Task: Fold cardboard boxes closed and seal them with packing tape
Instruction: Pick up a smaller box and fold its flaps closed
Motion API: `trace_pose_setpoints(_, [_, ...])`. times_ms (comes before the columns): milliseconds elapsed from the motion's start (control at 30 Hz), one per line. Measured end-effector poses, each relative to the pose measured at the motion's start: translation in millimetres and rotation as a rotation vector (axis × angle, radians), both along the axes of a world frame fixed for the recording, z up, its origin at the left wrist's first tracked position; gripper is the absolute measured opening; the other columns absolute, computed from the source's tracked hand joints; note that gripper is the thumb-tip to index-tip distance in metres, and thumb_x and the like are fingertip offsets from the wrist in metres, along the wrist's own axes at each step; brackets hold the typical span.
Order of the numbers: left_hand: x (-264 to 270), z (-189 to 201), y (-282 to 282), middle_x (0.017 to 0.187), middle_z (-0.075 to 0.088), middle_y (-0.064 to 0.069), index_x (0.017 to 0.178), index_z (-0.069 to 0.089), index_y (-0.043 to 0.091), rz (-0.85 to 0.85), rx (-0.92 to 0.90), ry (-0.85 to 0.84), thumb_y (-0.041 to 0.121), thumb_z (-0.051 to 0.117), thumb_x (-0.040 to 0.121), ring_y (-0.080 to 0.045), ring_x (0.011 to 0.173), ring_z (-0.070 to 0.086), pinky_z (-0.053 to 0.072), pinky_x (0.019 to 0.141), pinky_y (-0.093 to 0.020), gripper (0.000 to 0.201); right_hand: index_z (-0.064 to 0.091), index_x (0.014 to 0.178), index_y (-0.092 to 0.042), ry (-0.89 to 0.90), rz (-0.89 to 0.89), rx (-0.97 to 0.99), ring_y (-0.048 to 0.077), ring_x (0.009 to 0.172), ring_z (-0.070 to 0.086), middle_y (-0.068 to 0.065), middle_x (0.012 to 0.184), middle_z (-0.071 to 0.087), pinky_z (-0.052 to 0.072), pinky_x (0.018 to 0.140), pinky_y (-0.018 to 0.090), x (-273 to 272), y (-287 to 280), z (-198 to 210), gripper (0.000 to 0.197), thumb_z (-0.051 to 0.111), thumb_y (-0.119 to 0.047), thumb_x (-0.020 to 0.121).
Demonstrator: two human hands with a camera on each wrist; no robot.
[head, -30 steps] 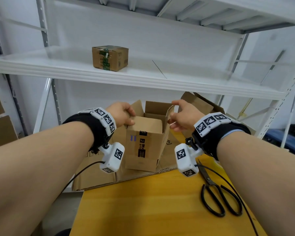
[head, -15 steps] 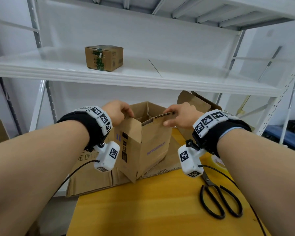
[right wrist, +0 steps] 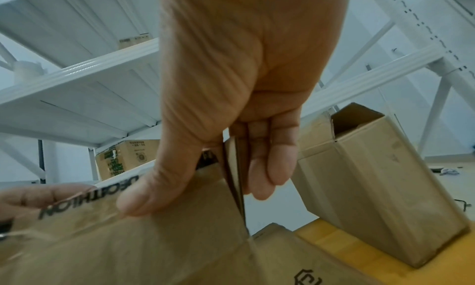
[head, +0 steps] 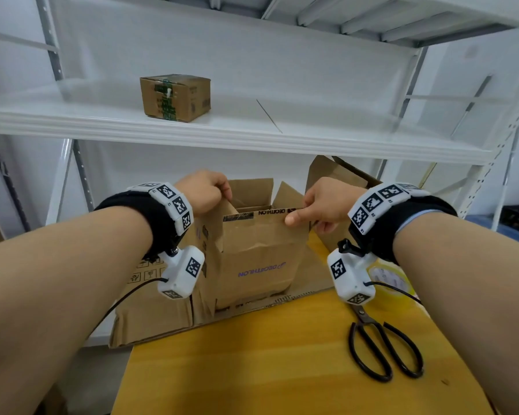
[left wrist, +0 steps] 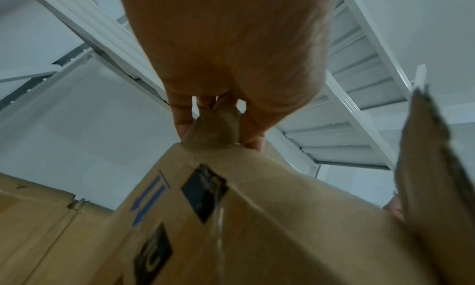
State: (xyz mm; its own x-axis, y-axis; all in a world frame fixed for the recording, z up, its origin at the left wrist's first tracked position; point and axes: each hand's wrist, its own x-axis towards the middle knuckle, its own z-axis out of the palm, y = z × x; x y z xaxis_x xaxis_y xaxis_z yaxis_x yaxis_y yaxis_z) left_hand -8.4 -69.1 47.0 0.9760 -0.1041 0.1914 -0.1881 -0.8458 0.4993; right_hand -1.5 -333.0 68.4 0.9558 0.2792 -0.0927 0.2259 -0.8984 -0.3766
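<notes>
Both hands pinch the top flaps of an open box [head: 261, 253]. Left hand [head: 203, 191] curls over the left corner, thumb and fingers [left wrist: 180, 118] squeezing a folded flap tip between them. Right hand [head: 321, 202] clamps the right edge of the near flap, thumb [right wrist: 144, 196] flat on the printed outer face, fingers curled behind it. The box stands upright at the far edge of a yellow table [head: 252, 369], resting on flattened cardboard [head: 150, 313] that overhangs the table's left end. Scissors [head: 384, 351] lie on the table to the right, near a tape roll [head: 393, 280]. Another open box [right wrist: 380, 177] stands behind the right hand. A sealed box [head: 176, 97] sits on the white shelf [head: 312, 139] above.
</notes>
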Motion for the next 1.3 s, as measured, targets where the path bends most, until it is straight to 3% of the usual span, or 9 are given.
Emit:
trace_pose_setpoints(67, [-1, 2, -4, 0.116, 0.052, -0.004, 0.09, 0.064, 0.026, 0.02, 0.008, 0.032, 0.026, 0.057, 0.093, -0.024, 0.101, 0.055, 0.045, 0.088, -0.033, 0.007, 0.056, 0.072, -0.01, -0.01, 0.0, -0.011, 0.015, 0.058, 0.07, 0.009, 0.064, 0.069, 0.06, 0.071, 0.033, 0, 2, -2, 0.057, 0.078, -0.063, 0.074])
trace_pose_setpoints(200, [0, -7, -7, 0.119, 0.029, -0.002, 0.101, 0.056, 0.023, 0.132, 0.032, 0.095, 0.063, 0.067, 0.079, -0.023, 0.103, 0.05, 0.044, 0.099, -0.038, 0.047, 0.062, 0.077, -0.007, -0.029, -0.005, -0.038, 0.02, 0.061, 0.073, 0.01, 0.064, 0.07, 0.061, 0.07, 0.034, -2, 9, -5, 0.06, 0.073, -0.066, 0.076])
trace_pose_setpoints(400, [-3, -3, -9, 0.121, 0.029, -0.004, 0.111, 0.056, 0.021, 0.131, -0.086, 0.127, 0.042, 0.076, 0.08, -0.024, 0.104, 0.046, 0.043, 0.098, -0.035, 0.043, 0.071, 0.095, -0.006, 0.009, 0.016, -0.003, 0.027, 0.074, 0.075, 0.012, 0.08, 0.074, 0.063, 0.066, 0.032, -6, 11, -9, 0.071, 0.065, -0.074, 0.076])
trace_pose_setpoints(567, [-2, -4, -5, 0.132, 0.035, -0.009, 0.118, 0.057, 0.025, 0.089, -0.132, 0.12, 0.036, 0.076, 0.081, -0.024, 0.107, 0.046, 0.039, 0.098, -0.031, 0.042, 0.072, 0.088, -0.013, -0.004, 0.03, -0.008, 0.018, 0.07, 0.068, 0.002, 0.073, 0.068, 0.06, 0.075, 0.034, -5, 12, -6, 0.065, 0.066, -0.076, 0.072])
trace_pose_setpoints(733, [-4, -11, 2, 0.137, 0.036, -0.008, 0.132, 0.053, 0.024, 0.078, -0.163, 0.111, 0.046, 0.076, 0.08, -0.024, 0.114, 0.049, 0.039, 0.107, -0.035, 0.061, 0.071, 0.101, -0.029, 0.021, 0.091, 0.2, 0.014, 0.096, 0.064, -0.007, 0.096, 0.065, 0.055, 0.076, 0.027, -7, 16, -3, 0.033, 0.083, -0.046, 0.076])
trace_pose_setpoints(933, [-6, -16, 3, 0.131, 0.039, -0.002, 0.134, 0.05, 0.025, 0.013, -0.156, 0.059, 0.053, 0.073, 0.078, -0.017, 0.106, 0.049, 0.039, 0.09, -0.026, 0.066, 0.05, 0.14, -0.043, 0.134, 0.18, 0.174, 0.018, 0.113, 0.064, -0.004, 0.129, 0.063, 0.054, 0.099, 0.04, -6, 29, 0, 0.076, 0.087, -0.04, 0.074])
trace_pose_setpoints(1033, [-8, -17, 8, 0.127, 0.045, -0.003, 0.13, 0.049, 0.031, -0.017, -0.179, 0.038, 0.038, 0.077, 0.081, -0.02, 0.107, 0.055, 0.047, 0.083, -0.029, 0.057, 0.06, 0.132, -0.036, 0.126, 0.177, 0.093, 0.015, 0.113, 0.064, -0.008, 0.124, 0.066, 0.05, 0.104, 0.039, -8, 32, -4, 0.061, 0.085, -0.039, 0.077])
trace_pose_setpoints(1167, [-12, -18, 13, 0.111, 0.059, -0.009, 0.125, 0.041, 0.04, -0.046, -0.231, 0.008, 0.003, 0.077, 0.076, -0.024, 0.081, 0.066, 0.06, 0.064, -0.037, 0.071, 0.069, 0.114, -0.031, 0.148, 0.116, 0.12, 0.017, 0.105, 0.068, -0.005, 0.112, 0.072, 0.054, 0.1, 0.043, -6, 29, -9, 0.039, 0.084, -0.038, 0.079])
trace_pose_setpoints(1300, [-17, -17, 11, 0.112, 0.052, -0.006, 0.14, 0.028, 0.041, 0.003, -0.216, -0.002, -0.007, 0.071, 0.076, -0.031, 0.081, 0.068, 0.06, 0.068, -0.047, 0.09, 0.071, 0.109, -0.033, 0.163, 0.09, 0.117, 0.018, 0.107, 0.069, -0.006, 0.11, 0.074, 0.051, 0.104, 0.046, -9, 31, -9, 0.039, 0.08, -0.053, 0.076])
